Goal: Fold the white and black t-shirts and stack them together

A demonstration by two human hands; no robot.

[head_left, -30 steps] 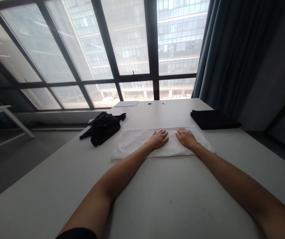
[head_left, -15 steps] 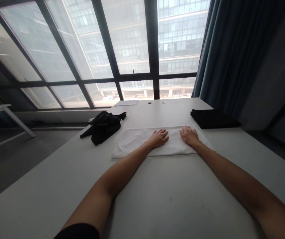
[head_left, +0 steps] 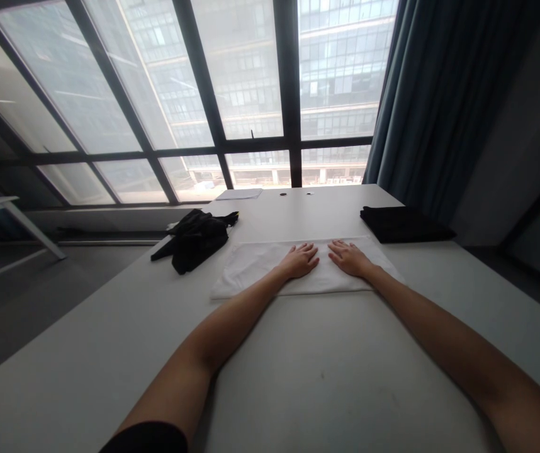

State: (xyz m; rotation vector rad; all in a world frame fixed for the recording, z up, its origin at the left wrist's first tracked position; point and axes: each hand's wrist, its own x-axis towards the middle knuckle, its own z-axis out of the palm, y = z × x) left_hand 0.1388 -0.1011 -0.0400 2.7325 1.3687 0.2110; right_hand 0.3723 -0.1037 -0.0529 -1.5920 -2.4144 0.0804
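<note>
A white cloth (head_left: 255,267) lies spread flat across the middle of the white table (head_left: 298,371). My left hand (head_left: 301,260) rests palm down on the cloth near its centre, fingers stretched out. My right hand (head_left: 348,258) lies flat on the cloth just to the right of it, fingers also extended. The two hands are close together, a small gap between them. Neither hand holds anything.
A crumpled black garment (head_left: 195,238) lies left of the cloth near the table edge. A folded black cloth (head_left: 405,224) sits at the right. A sheet of paper (head_left: 239,194) and two small dark items (head_left: 283,194) lie at the far end, under the large window. A blue curtain (head_left: 440,100) hangs right.
My right hand slid out to the right along the cloth, then came back left beside my left hand. The left hand stayed in place.
</note>
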